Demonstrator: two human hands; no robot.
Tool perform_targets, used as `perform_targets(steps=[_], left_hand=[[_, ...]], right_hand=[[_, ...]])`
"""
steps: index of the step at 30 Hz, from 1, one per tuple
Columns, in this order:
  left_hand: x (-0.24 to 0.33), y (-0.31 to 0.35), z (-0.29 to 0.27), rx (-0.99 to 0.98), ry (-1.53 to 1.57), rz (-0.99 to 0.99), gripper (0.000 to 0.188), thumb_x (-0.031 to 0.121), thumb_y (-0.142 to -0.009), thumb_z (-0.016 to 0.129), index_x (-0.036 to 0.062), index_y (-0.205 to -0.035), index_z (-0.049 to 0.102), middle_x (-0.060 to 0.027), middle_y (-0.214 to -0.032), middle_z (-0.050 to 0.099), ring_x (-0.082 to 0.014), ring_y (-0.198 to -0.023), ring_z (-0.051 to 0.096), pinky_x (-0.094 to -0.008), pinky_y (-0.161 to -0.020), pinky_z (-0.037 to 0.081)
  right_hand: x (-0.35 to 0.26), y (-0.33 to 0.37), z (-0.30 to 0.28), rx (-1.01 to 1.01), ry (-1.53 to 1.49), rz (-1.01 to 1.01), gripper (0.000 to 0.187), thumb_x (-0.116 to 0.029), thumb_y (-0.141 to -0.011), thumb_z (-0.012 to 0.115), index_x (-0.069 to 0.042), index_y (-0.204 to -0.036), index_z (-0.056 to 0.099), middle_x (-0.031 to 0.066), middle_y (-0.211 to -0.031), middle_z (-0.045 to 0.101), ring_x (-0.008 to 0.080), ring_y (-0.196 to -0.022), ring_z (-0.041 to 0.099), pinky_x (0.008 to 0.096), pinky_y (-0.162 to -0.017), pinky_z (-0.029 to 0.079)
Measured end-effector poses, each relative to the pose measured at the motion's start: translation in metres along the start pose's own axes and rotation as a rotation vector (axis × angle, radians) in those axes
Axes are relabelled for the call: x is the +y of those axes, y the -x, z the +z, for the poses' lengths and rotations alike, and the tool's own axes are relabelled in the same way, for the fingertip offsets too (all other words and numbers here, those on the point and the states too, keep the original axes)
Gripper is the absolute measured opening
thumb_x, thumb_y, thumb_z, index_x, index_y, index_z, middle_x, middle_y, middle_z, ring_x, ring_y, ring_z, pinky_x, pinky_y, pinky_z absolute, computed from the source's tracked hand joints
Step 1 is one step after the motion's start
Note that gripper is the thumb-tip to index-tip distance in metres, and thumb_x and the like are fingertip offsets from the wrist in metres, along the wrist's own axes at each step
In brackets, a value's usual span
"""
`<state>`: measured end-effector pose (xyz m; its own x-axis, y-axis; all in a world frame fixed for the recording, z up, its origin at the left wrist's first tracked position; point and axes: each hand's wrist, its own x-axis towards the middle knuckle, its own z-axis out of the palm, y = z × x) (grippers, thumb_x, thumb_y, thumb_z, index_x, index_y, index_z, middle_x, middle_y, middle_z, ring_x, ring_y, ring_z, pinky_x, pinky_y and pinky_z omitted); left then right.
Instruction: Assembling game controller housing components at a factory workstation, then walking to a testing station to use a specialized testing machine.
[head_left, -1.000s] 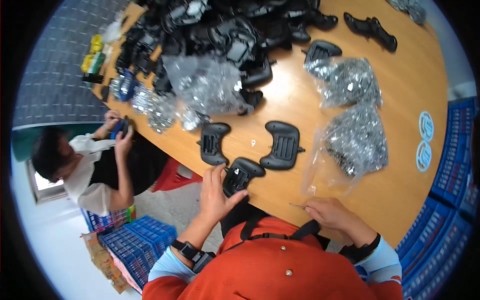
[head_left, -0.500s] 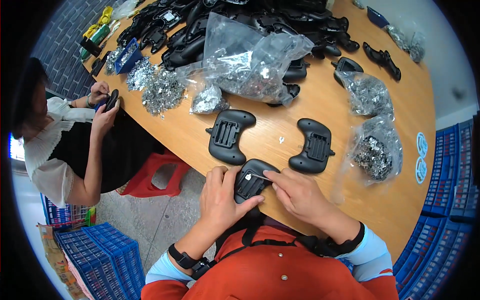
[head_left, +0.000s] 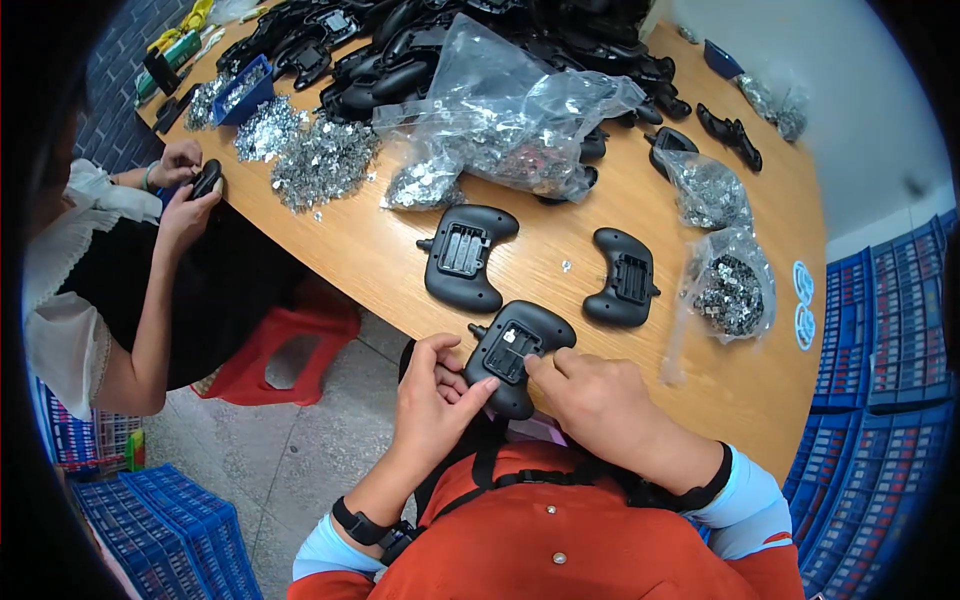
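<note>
A black game controller point(head_left: 520, 325) lies back side up at the table's near edge, its battery compartment uncovered. My left hand point(head_left: 437, 405) is closed at its lower left edge, thumb on the shell and fingers curled beside it. My right hand point(head_left: 595, 400) pinches a thin metal tool, mostly hidden by the fingers, whose tip reaches into the compartment. A small shiny metal piece point(head_left: 510, 337) sits at the compartment's upper end. Two more controllers lie beyond, one on the left point(head_left: 465, 258) and one on the right point(head_left: 622, 278), both with uncovered compartments.
Loose metal pieces point(head_left: 325, 165) are heaped near a blue bin point(head_left: 243, 95). Plastic bags of metal parts stand in the middle point(head_left: 500, 130) and right point(head_left: 735, 290). Black controllers point(head_left: 390, 85) pile up behind. At left, a co-worker's hands point(head_left: 185, 190) hold a black part beside a red stool point(head_left: 300, 350).
My left fingers have loosened and shifted toward the controller's lower left side, showing more of its shell. My right hand has moved slightly toward me. The whole view has shifted a little.
</note>
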<state>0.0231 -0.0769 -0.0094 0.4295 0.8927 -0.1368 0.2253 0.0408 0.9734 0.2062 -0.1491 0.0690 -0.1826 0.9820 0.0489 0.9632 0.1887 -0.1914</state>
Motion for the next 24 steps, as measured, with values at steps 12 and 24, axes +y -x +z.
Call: perform_targets(steps=[12, 24], left_hand=[[-0.009, -0.005, 0.004, -0.057, 0.247, 0.005, 0.059, -0.002, -0.068, 0.078, 0.003, -0.118, 0.048, -0.0051, -0.097, 0.044, -0.0046, -0.066, 0.049, -0.0174, -0.056, 0.045], [-0.003, 0.0, -0.004, -0.1, 0.295, -0.017, 0.063, -0.007, -0.07, 0.075, 0.0029, -0.124, 0.043, -0.0066, -0.107, 0.044, -0.0028, -0.068, 0.05, -0.0157, -0.058, 0.045]], right_hand=[[-0.022, -0.023, -0.007, -0.117, 0.251, 0.02, 0.01, -0.011, -0.074, 0.059, -0.003, -0.08, 0.059, 0.0075, -0.07, 0.057, 0.0191, -0.06, 0.063, 0.03, -0.045, 0.05], [-0.006, -0.011, -0.015, -0.061, 0.17, 0.109, 0.028, -0.007, -0.077, 0.061, -0.004, -0.104, 0.062, 0.0087, -0.071, 0.055, 0.0238, -0.061, 0.061, 0.0364, -0.049, 0.047]])
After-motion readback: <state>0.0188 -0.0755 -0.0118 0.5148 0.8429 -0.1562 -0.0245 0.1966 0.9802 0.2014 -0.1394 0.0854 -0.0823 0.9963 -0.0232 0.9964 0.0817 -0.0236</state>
